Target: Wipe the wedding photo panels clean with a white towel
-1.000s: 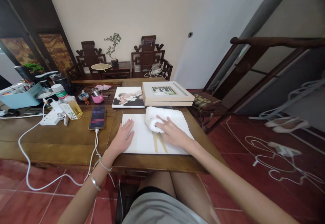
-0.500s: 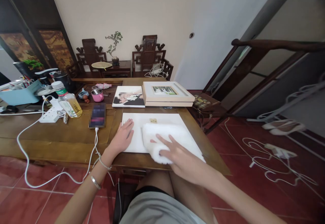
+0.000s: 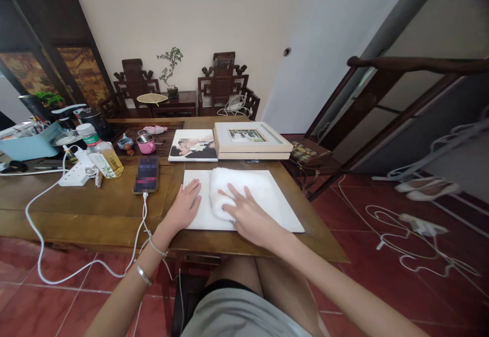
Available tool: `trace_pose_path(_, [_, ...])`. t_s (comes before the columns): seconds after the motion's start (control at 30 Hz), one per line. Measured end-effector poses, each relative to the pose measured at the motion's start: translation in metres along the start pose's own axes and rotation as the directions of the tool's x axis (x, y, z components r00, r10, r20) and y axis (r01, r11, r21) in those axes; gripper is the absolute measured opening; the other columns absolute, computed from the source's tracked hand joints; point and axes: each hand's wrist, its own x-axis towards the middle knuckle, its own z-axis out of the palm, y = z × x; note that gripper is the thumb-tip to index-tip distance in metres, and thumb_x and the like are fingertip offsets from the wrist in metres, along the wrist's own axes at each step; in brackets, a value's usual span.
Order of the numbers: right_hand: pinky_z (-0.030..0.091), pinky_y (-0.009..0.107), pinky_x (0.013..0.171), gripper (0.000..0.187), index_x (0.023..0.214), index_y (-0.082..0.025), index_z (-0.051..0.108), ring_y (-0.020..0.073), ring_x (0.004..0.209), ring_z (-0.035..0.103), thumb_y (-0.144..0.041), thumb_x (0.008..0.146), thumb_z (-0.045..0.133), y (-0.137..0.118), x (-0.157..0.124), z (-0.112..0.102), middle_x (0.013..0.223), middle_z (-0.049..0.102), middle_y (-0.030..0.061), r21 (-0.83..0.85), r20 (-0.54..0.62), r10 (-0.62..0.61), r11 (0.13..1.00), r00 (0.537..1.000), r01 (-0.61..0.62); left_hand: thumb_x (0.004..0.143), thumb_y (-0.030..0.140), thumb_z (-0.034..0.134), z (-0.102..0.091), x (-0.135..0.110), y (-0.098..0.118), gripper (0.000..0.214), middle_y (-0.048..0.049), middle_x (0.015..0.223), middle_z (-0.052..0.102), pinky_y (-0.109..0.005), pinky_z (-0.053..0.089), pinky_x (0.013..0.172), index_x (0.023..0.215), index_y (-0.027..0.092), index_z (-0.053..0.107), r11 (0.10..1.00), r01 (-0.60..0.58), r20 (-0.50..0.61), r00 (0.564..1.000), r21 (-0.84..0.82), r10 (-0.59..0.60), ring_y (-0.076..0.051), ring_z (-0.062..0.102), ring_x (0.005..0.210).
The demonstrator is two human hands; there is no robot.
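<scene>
A white flat panel (image 3: 280, 202), like an album or board, lies on the wooden table near its front edge. My left hand (image 3: 186, 207) rests flat on the panel's left side, fingers stretched out and holding nothing. My right hand (image 3: 248, 217) has a folded, fluffy white towel (image 3: 225, 179) in its grip, pressed onto the middle of the panel. Its fingers are spread over the top of the towel, with the thumb at the near edge. Part of the panel is hidden under towel and hand.
Behind the panel lie a photo album (image 3: 193, 146) and a stacked framed box (image 3: 267, 149). To the left are a phone (image 3: 146, 174) on a charging cable, a pink cup (image 3: 145, 143), a bottle (image 3: 101, 153) and a power strip (image 3: 76, 171). A wooden chair (image 3: 367, 103) stands at right.
My right hand has slid the towel away from me and slightly left. The towel now covers a small gold mark on the panel. My left hand has stayed in place.
</scene>
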Motion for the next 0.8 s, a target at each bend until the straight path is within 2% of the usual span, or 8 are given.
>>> trace_pose_path(0.13, [0.013,0.066,0.106,0.048,0.099,-0.014,0.062,0.0350,0.139,0.007,0.005,0.062,0.040,-0.024,-0.042,-0.002,0.147,0.033,0.0129,0.050,0.018,-0.091,0.995,0.996,0.090,0.094,0.026,0.031,0.001,0.000,0.000,0.043,-0.0123,0.146,0.036,-0.050,0.018,0.112,0.134,0.015,0.041,1.000,-0.007,-0.017,1.000,0.001,0.007,-0.022,0.026,0.138])
trace_pose_path(0.23, [0.013,0.064,0.108,0.047,0.096,-0.015,0.063,0.0318,0.139,0.008,0.005,0.061,0.040,-0.026,-0.051,-0.006,0.147,0.034,0.0114,0.090,0.032,-0.123,0.989,0.992,0.120,0.094,0.026,0.031,0.000,0.000,0.000,0.043,-0.0123,0.146,0.036,-0.050,0.019,0.111,0.134,0.016,0.042,1.000,-0.003,-0.015,1.000,0.001,0.003,-0.022,0.027,0.138])
trace_pose_path(0.33, [0.018,0.061,0.108,0.048,0.097,-0.014,0.062,0.0309,0.139,0.014,0.006,0.060,0.040,-0.014,-0.035,-0.008,0.144,0.037,0.0138,0.101,0.043,-0.106,0.990,0.993,0.102,0.094,0.025,0.031,-0.001,-0.001,0.001,0.043,-0.0118,0.146,0.035,-0.050,0.018,0.112,0.135,0.016,0.041,1.000,0.001,-0.008,1.000,0.006,-0.001,-0.021,0.026,0.138])
trace_pose_path(0.5, [0.023,0.060,0.104,0.051,0.110,-0.009,0.058,0.0328,0.137,0.021,0.004,0.063,0.042,0.017,0.024,-0.008,0.135,0.047,0.0213,0.024,0.028,-0.004,1.000,1.000,0.003,0.094,0.026,0.030,-0.002,0.000,0.001,0.044,-0.0114,0.146,0.035,-0.050,0.017,0.112,0.136,0.016,0.040,1.000,0.008,0.004,1.000,0.006,-0.008,-0.021,0.025,0.138])
trace_pose_path(0.6, [0.025,0.061,0.102,0.051,0.116,-0.009,0.056,0.0333,0.136,0.022,0.002,0.068,0.042,0.022,0.049,-0.006,0.133,0.049,0.0217,-0.038,0.006,0.045,0.998,0.999,-0.045,0.094,0.026,0.030,-0.001,0.000,0.000,0.044,-0.0114,0.146,0.036,-0.050,0.017,0.112,0.135,0.015,0.040,1.000,0.009,0.005,1.000,0.001,-0.009,-0.021,0.026,0.138])
trace_pose_path(0.7, [0.022,0.064,0.102,0.053,0.119,-0.012,0.055,0.0362,0.137,0.019,0.002,0.069,0.043,0.010,0.048,-0.002,0.143,0.039,0.0175,-0.061,0.007,0.049,0.997,0.999,-0.048,0.095,0.025,0.029,-0.001,0.000,0.001,0.043,-0.0114,0.145,0.037,-0.049,0.017,0.112,0.134,0.016,0.042,1.000,0.014,-0.008,1.000,0.000,-0.014,-0.021,0.027,0.137])
trace_pose_path(0.8, [0.016,0.068,0.102,0.051,0.117,-0.013,0.058,0.0396,0.137,0.016,0.002,0.070,0.043,-0.015,0.023,0.001,0.145,0.034,0.0169,-0.050,0.003,0.009,0.999,1.000,-0.009,0.095,0.025,0.028,-0.001,0.000,0.002,0.043,-0.0113,0.146,0.036,-0.049,0.017,0.112,0.134,0.016,0.041,1.000,0.004,-0.005,1.000,0.002,-0.004,-0.020,0.027,0.138])
